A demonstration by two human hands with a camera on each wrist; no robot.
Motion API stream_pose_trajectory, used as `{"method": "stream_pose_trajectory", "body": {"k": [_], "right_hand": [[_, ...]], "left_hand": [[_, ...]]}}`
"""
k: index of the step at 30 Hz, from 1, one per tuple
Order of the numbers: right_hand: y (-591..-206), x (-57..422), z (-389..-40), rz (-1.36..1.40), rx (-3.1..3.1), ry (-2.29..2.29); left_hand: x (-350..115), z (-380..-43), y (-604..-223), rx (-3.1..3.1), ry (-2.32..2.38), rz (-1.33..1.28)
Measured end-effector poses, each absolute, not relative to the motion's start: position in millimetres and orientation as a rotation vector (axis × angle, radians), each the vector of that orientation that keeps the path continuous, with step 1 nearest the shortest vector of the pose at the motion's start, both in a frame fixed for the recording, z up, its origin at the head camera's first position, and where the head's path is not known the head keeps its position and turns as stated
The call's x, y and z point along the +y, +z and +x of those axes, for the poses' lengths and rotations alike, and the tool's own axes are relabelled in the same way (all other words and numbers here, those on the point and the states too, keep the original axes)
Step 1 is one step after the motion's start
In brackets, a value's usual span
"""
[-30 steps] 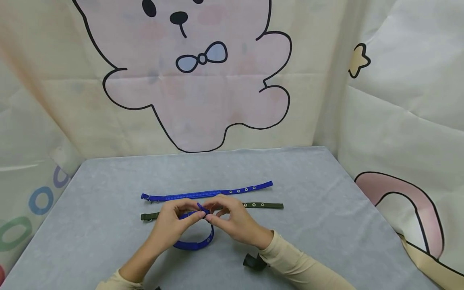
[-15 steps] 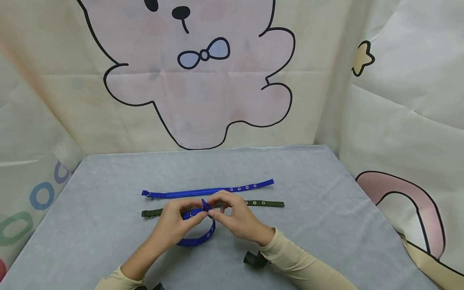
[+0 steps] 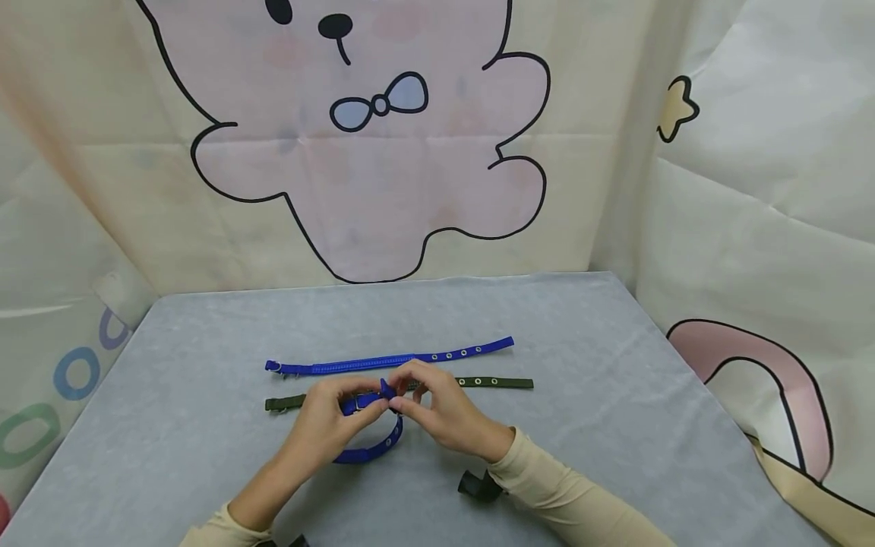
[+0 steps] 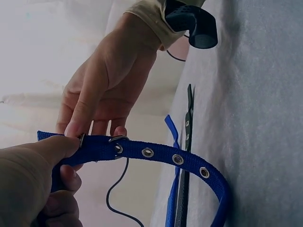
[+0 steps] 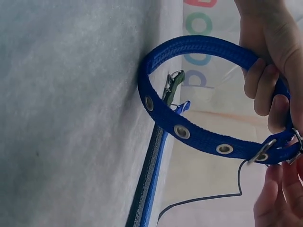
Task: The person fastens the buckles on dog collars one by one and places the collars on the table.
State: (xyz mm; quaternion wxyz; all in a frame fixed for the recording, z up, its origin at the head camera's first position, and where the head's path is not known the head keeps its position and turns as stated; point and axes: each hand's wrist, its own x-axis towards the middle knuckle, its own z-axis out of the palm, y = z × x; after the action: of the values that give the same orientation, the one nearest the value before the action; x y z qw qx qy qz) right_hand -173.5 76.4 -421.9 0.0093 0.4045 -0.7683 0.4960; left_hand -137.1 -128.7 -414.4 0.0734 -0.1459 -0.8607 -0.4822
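A blue collar (image 3: 369,454) with metal eyelets is bent into a loop and held between both hands over the table. My left hand (image 3: 317,422) grips its buckle end, thumb on top, fingers curled beneath the band. With thumb and fingertips, my right hand (image 3: 447,410) pinches the strap near the buckle. In the right wrist view, the strap passes a metal ring (image 5: 262,150) close to the buckle (image 5: 298,144). A short pointed blue tip (image 3: 386,388) sticks up between the hands. Eyelets (image 4: 177,159) run along the lower curve in the left wrist view.
Behind the hands, a second blue collar (image 3: 369,366) lies straight on the grey-covered table (image 3: 581,334). A green collar (image 3: 506,383) lies parallel and nearer, partly hidden by the hands. A black wrist camera (image 3: 478,486) sits under the right sleeve.
The blue tip between the hands has turned more upright, and more of the band by the buckle shows. Both hands keep their hold with small finger shifts.
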Motion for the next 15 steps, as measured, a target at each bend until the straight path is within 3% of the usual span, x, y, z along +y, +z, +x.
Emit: {"method": "stream_pose_trajectory", "body": {"k": [15], "right_hand": [[-414.5,75.6,-168.7,1.230,-2.385,1.504]], "left_hand": [[-125.7,-128.2,-405.3,-2.595,-1.205,-0.445]]}}
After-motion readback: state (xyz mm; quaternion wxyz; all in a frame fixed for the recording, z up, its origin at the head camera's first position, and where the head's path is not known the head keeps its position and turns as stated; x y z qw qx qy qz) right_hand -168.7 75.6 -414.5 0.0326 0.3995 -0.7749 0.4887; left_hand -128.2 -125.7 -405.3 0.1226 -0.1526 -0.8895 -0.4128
